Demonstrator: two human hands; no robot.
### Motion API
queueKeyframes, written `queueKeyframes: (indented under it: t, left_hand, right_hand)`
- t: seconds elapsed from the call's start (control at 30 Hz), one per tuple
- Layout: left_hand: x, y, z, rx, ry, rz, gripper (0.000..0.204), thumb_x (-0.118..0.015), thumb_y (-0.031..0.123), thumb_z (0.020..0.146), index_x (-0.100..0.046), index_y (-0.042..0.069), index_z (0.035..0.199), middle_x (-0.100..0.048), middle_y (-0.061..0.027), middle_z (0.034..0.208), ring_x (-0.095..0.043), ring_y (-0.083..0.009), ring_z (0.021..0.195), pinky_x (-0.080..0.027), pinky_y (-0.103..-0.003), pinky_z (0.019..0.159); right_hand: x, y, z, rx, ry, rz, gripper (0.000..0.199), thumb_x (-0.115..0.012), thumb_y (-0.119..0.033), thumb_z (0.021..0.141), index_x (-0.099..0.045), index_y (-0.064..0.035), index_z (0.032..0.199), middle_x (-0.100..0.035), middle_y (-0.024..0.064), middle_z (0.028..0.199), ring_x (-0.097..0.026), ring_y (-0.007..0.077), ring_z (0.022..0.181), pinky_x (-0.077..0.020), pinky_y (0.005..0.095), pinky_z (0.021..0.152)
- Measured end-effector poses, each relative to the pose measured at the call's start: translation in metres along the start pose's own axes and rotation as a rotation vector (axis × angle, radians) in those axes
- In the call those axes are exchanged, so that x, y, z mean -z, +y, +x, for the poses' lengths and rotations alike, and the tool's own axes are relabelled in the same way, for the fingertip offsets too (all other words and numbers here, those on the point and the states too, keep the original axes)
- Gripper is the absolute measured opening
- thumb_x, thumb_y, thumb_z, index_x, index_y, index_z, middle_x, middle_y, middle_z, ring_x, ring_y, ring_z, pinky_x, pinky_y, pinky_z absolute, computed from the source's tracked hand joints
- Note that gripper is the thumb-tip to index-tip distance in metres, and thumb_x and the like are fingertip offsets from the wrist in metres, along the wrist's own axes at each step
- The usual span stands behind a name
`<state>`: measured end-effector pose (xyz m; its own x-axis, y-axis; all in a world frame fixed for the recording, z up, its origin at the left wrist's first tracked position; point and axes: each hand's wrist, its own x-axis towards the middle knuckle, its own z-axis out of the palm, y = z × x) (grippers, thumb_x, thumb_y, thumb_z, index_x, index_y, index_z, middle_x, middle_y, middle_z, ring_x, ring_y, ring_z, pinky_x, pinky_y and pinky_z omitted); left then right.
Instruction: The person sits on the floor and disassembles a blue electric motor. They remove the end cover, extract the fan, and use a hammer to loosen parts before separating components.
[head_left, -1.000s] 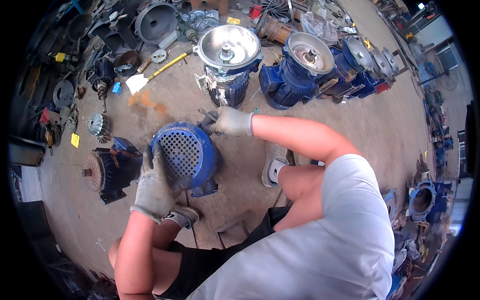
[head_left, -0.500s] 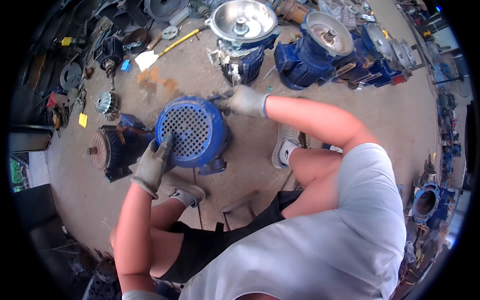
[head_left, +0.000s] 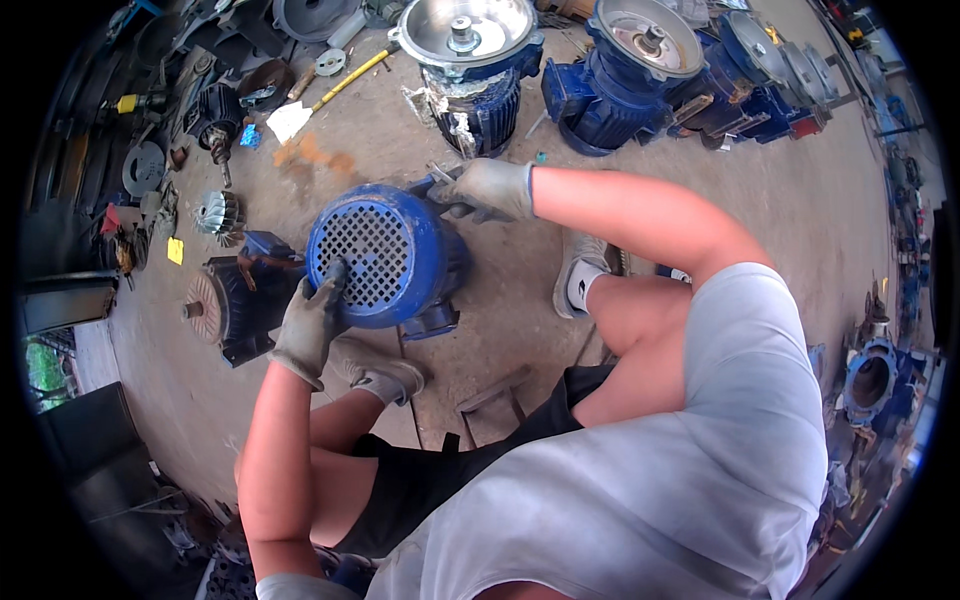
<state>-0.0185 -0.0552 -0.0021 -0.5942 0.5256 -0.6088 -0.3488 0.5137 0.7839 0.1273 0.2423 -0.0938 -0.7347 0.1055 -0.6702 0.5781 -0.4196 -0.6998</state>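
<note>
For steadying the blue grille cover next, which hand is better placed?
Probably the left hand: it rests on the grille cover, while the right hand appears to hold a slim metal piece beside it.

The motor (head_left: 434, 250) is showing blue, its grille (head_left: 362, 256) forming a dark checkered pattern. The gloves (head_left: 303, 328) are looking grey, the shirt (head_left: 640, 470) paler grey, the shorts (head_left: 405, 490) black, the stick (head_left: 350, 80) yellow, the stain (head_left: 315, 156) orange.

A worn grey-brown concrete floor (head_left: 510, 280) bears an orange stain (head_left: 315, 155); on it lie a white paper (head_left: 289, 122), a yellow rod (head_left: 345, 82), a yellow card (head_left: 175, 250), a finned rotor (head_left: 217, 213) and a dark motor (head_left: 205, 308); two blue motors (head_left: 610, 105) stand flange-up; the grille-covered motor (head_left: 365, 255) seems to rest there too, its base mostly hidden.
</note>
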Motion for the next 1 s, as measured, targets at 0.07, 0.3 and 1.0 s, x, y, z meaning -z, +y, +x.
queueKeyframes:
  t: [0.07,0.3,1.0]
  left_hand:
    - [0.010,-0.013,0.006,-0.080,-0.033,0.057,0.059,-0.076,0.042,0.101,-0.060,0.001,0.139,-0.070,-0.0062,0.117,-0.068,-0.0128,0.094,-0.057,-0.028,0.076]
    - [0.020,-0.020,0.012,-0.197,-0.089,0.253,0.063,-0.077,0.028,0.094,-0.053,0.003,0.147,-0.067,-0.0118,0.128,-0.067,-0.0219,0.109,-0.057,-0.033,0.089]
    - [0.042,-0.027,0.044,-0.316,-0.158,0.377,0.061,-0.075,0.019,0.098,-0.053,0.009,0.153,-0.066,-0.0091,0.132,-0.069,-0.0227,0.115,-0.061,-0.040,0.094]
  right_hand:
    - [0.004,0.004,0.000,-0.020,-0.049,0.081,0.020,-0.077,-0.027,0.100,-0.075,-0.0109,0.113,-0.071,-0.0047,0.087,-0.060,0.0057,0.067,-0.0396,0.0243,0.051]
    - [0.003,-0.001,-0.007,0.051,0.003,-0.078,0.027,-0.079,-0.029,0.097,-0.076,-0.0090,0.114,-0.076,-0.0008,0.101,-0.060,0.0063,0.068,-0.0420,0.0252,0.058]
    - [0.017,-0.013,-0.052,0.231,0.139,-0.207,0.017,-0.083,-0.023,0.084,-0.081,-0.0100,0.095,-0.073,0.0028,0.079,-0.058,0.0119,0.059,-0.0444,0.0306,0.053]
